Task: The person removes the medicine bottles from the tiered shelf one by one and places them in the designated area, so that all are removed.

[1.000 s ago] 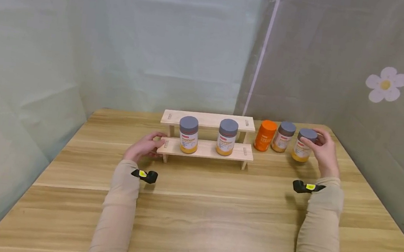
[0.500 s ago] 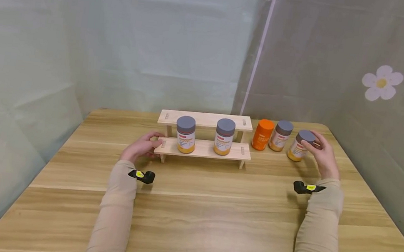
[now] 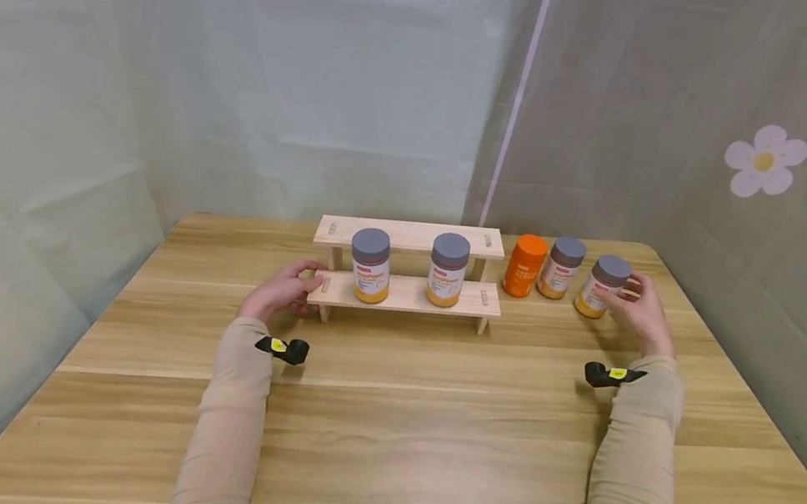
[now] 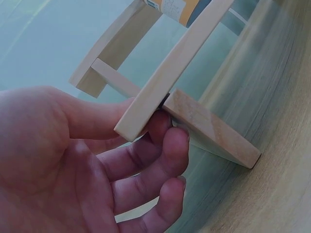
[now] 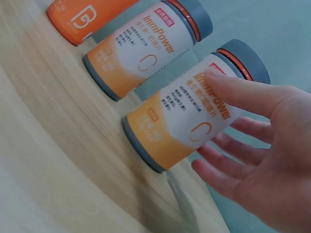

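Note:
A two-tier wooden display shelf point(image 3: 404, 296) stands at the back of the table. My left hand point(image 3: 283, 286) pinches the left end of its lower board, thumb along the board and fingers curled underneath, as the left wrist view shows. Two grey-lidded supplement jars, a left jar point(image 3: 370, 268) and a right jar point(image 3: 447, 272), stand on that lower board. At the right, my right hand point(image 3: 644, 311) is beside another grey-lidded jar point(image 5: 182, 114), its thumb across the label and its fingers loosely spread along the far side. This jar stands upright on the table.
An orange jar point(image 3: 525, 267) and one more grey-lidded jar point(image 3: 562, 269) stand in a row between the shelf and my right hand. The upper shelf board point(image 3: 411, 236) lies behind the lower one. Fabric backdrops point(image 3: 362, 96) close off the table's back and sides.
The right-hand jar has come down and slightly left onto the table beside the others. My right hand's fingers have loosened and come off its lid. My left hand keeps its grip.

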`<state>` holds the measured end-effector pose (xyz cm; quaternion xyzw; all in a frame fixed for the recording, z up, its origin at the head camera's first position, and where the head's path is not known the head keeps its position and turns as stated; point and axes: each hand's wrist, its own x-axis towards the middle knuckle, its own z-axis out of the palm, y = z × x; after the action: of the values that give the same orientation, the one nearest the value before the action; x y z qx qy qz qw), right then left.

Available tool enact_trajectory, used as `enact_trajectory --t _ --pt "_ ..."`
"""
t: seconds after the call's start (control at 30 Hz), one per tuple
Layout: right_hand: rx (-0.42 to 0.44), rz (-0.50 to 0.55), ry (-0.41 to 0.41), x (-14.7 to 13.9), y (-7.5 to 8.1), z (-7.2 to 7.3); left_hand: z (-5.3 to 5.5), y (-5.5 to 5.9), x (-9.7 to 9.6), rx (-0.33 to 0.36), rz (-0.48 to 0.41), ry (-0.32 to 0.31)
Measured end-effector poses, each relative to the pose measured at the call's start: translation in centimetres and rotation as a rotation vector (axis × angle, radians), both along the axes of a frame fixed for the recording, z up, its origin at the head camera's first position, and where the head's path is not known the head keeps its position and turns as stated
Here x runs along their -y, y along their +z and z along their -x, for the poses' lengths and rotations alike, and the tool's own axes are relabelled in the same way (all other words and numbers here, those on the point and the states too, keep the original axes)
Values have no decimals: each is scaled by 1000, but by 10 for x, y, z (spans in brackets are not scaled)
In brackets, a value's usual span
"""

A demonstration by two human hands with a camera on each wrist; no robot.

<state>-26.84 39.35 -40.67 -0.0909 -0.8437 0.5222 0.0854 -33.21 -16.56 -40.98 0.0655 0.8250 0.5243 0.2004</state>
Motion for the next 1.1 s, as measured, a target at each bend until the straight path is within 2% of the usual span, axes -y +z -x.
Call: enact_trajectory --t 0.17,0.3,0.53,0.8,1.1 --pt "-21 -28 -73 1 -4 1 0 -1 0 1 -2 2" --pt "-51 -44 -101 4 -5 2 0 0 1 -4 0 0" --pt "-102 -5 -150 7 -8 5 1 -3 0 -18 4 6" --pt "-98 5 -170 6 -11 5 3 -5 1 -15 -1 13" --pt "-110 -83 -138 6 -12 10 0 -3 1 -19 4 7"
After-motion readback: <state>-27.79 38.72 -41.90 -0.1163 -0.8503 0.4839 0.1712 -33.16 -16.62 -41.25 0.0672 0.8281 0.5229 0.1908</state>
